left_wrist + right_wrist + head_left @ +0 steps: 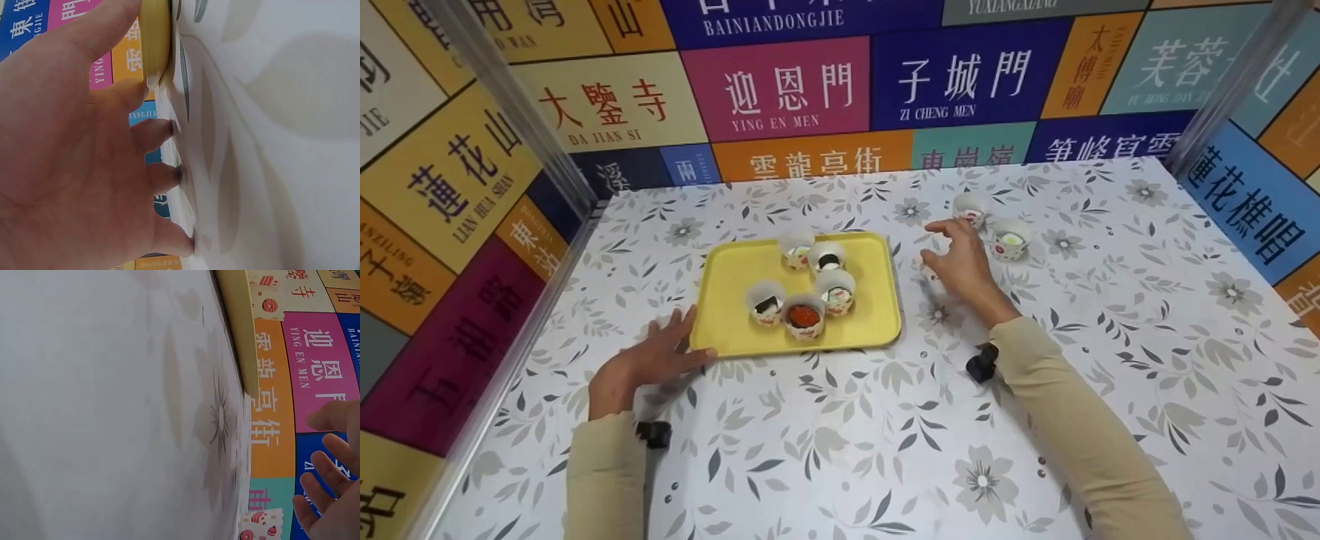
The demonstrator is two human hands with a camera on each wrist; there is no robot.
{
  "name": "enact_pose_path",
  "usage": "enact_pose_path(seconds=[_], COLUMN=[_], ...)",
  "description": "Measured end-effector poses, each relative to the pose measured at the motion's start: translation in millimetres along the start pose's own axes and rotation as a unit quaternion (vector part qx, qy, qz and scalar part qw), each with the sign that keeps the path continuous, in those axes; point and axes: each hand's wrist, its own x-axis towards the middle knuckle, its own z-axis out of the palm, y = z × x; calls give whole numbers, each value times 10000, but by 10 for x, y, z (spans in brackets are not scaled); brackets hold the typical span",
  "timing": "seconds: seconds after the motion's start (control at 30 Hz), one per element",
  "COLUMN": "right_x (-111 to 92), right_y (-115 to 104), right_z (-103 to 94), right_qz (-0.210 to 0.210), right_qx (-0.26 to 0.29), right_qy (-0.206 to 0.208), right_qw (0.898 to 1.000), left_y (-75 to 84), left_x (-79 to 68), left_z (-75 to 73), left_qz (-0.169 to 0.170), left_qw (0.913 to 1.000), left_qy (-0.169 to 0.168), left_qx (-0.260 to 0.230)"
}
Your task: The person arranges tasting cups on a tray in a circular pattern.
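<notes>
On the yellow tray (735,262) stand several small paper cups with food pieces, among them a cup with an orange-red topping (804,318) and a cup with a black-banded white piece (829,259). My left hand (649,360) touches the tray's near left corner with thumb and forefinger. Its other fingertips rest on the tablecloth in the left wrist view. Right of the tray, my right hand (964,266) hovers with spread, slightly bent fingers and nothing between them. Just beyond it are a paper cup (1009,241) and another paper cup (970,210).
A floral tablecloth (840,442) covers the table. Upright panels with coloured blocks of lettering (780,90) stand along its back and sides. Something pale and patterned shows beside my right fingers in the head view, mostly hidden.
</notes>
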Motion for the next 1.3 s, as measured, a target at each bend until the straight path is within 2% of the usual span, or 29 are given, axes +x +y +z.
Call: enact_pose_path(seconds=[0.13, 0.3, 0.43, 0.67, 0.9, 0.97, 1.3], right_x=[13, 38, 52, 57, 54, 52, 86], right_y=[72, 137, 157, 213, 357, 401, 539], right_z=[-104, -286, -471, -780, -889, -911, -938], right_qz=[-26, 49, 352, 977, 1213, 1300, 1663], right_qx=[-311, -187, -69, 480, 607, 674, 846], right_qy=[293, 522, 516, 613, 653, 579, 170], right_qw=[9991, 9984, 9980, 9922, 9886, 9875, 9823], left_y=[8, 20, 37, 34, 4, -3, -10], left_x=[2, 12, 12, 10, 19, 27, 23], left_z=[-2, -10, -6, -17, 4, 8, 10], left_qz=[-30, 31, 114, 127, 195, 244, 73], left_qw=[10000, 10000, 9999, 9999, 9998, 9997, 9999], left_qy=[-27, -12, 16, 32, -6, -8, -8], left_qx=[-41, -12, 27, -75, -52, -14, -75])
